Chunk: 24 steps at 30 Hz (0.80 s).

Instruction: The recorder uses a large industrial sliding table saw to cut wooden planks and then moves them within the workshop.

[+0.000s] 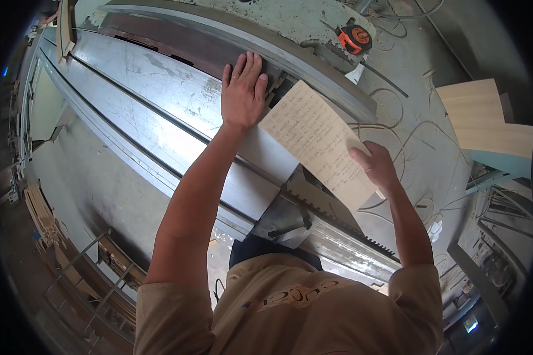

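Observation:
My left hand (244,89) rests flat on the machine, fingers stretched out over the dark reddish-brown strip (201,52) beside the silvery metal table (154,89). It holds nothing, and a ring shows on one finger. On the right, my right hand (375,165) grips a pale tan rectangular sheet (320,133) by its right edge, thumb on top. Lines of handwriting cover the sheet; whether it is paper or thin board I cannot tell. Its far left corner reaches close to my left hand, above the table edge.
A long curved-looking metal rail (314,71) runs beyond my hands. Past it lie an orange and black tape measure (354,38) and loose cords. Light wooden panels (474,112) stand at the right. A toothed rack (343,220) runs near my waist. Wood strips (40,210) are stacked far left.

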### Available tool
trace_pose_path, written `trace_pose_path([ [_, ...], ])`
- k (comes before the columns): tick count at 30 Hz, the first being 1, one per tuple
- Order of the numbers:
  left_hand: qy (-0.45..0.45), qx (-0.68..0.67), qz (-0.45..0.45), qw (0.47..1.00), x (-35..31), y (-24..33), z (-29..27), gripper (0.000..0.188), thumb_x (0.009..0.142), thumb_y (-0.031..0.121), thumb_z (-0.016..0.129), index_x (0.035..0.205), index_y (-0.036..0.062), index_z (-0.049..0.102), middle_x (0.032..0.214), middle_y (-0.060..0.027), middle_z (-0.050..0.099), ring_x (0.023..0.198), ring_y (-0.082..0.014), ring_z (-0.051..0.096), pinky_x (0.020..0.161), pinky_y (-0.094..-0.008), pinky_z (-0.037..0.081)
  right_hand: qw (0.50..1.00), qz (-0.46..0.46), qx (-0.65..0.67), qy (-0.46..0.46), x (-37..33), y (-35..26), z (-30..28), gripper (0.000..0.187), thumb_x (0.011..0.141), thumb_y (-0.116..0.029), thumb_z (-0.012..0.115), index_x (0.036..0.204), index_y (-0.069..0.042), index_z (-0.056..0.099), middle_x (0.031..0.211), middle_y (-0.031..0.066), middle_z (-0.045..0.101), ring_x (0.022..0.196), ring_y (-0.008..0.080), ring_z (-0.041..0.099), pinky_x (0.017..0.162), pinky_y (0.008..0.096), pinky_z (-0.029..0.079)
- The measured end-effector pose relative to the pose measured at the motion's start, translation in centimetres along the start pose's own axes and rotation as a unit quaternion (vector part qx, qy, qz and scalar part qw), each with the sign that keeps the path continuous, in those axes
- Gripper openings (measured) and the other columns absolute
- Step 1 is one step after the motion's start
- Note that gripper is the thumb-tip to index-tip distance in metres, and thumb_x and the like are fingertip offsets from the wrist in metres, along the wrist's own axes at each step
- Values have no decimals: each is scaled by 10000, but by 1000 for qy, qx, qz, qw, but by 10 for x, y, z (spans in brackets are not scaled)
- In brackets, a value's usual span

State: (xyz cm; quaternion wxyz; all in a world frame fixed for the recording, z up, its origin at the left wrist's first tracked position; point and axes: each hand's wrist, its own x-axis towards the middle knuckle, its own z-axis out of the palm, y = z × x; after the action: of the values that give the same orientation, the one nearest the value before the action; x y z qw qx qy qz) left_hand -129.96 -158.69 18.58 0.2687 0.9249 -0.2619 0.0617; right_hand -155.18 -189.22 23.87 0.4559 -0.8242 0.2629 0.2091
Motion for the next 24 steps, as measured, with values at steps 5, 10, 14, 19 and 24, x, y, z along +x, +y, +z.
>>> trace_pose_path([
  [5, -7, 16, -1, 1000, -3, 1, -2, 593, 1176, 405, 425, 1688, 112, 492, 1725, -126, 514, 1640, -321, 406, 1374, -529, 216, 986, 5, -124, -109, -37, -29, 20, 606, 883, -612, 844, 1043, -33, 762, 901, 199, 748, 865, 346, 725, 837, 472, 546],
  [10, -10, 8, -2, 1000, -2, 3, -1, 595, 1175, 405, 424, 1687, 111, 491, 1728, -121, 510, 1640, -321, 404, 1374, -530, 217, 998, 22, 52, -13, 3, -2, -18, 377, 984, -368, 809, 995, 5, 761, 862, 111, 755, 775, 191, 703, 752, 410, 552],
  [14, -9, 14, -5, 1000, 1, 3, -2, 598, 1170, 401, 430, 1687, 106, 491, 1726, -124, 512, 1638, -325, 408, 1371, -532, 220, 999, 10, -37, -12, -12, -6, -1, 525, 940, -526, 825, 1060, -17, 775, 918, 168, 780, 826, 257, 731, 792, 437, 557],
  [19, -6, 4, -4, 1000, -2, 3, 0, 583, 1167, 383, 440, 1672, 100, 512, 1717, -129, 523, 1631, -334, 415, 1369, -537, 221, 982, 22, -117, -145, -43, -28, 24, 678, 884, -698, 821, 1084, -52, 768, 946, 191, 757, 962, 375, 752, 876, 494, 544],
  [24, -4, 22, 9, 1000, 2, 7, 0, 583, 1165, 383, 444, 1666, 94, 518, 1714, -131, 526, 1628, -336, 419, 1362, -546, 239, 997, 44, 61, -20, 2, -3, -21, 600, 976, -578, 794, 997, 20, 751, 942, 176, 807, 879, 258, 797, 807, 426, 598],
])
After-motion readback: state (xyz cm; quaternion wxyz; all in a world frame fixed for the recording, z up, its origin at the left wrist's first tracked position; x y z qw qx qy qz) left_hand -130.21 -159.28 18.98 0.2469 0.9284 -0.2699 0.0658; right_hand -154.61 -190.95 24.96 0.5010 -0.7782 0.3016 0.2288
